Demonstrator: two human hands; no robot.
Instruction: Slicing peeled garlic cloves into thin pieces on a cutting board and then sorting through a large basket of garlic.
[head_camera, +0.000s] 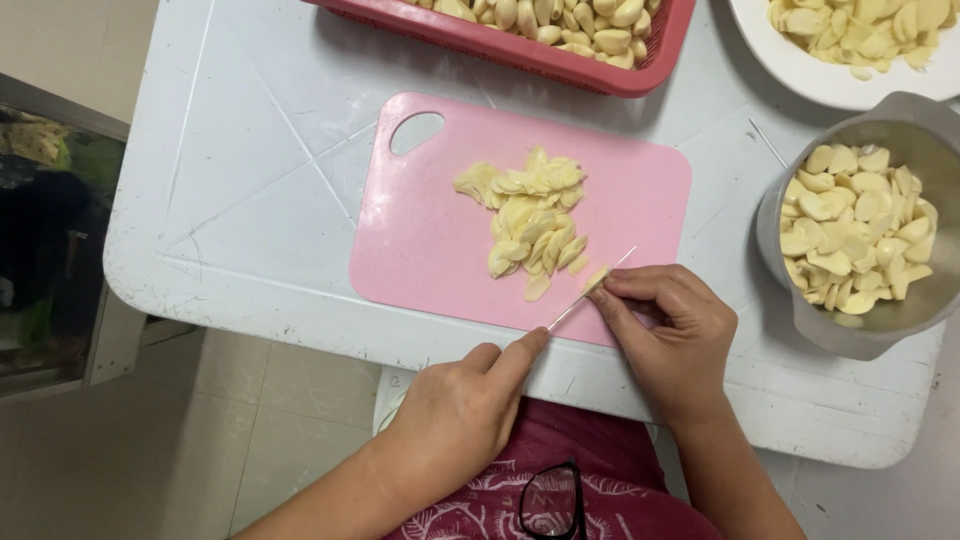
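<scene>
**Garlic slicing on the pink board: hand and item positions**

Head view. The left hand (455, 415) has its grip clenched around the handle of a knife (590, 288), index finger stretched along the spine; the handle itself is hidden inside the fist. The thin blade runs diagonally up and to the right, over the near right corner of the pink cutting board (430, 245). The right hand (672, 335) pinches a garlic clove (597, 277) with its fingertips, grip clenched on the clove, which touches the blade. A pile of garlic slices (532, 220) lies at the board's centre, just left of and beyond the blade.

The board rests on a white bench (250, 190). At the right, a grey bowl (800, 330) holds peeled cloves. At the far edge stand a red basket (560, 60) and a white bowl (800, 80), both containing garlic. Black glasses (552, 500) hang at the person's chest.
</scene>
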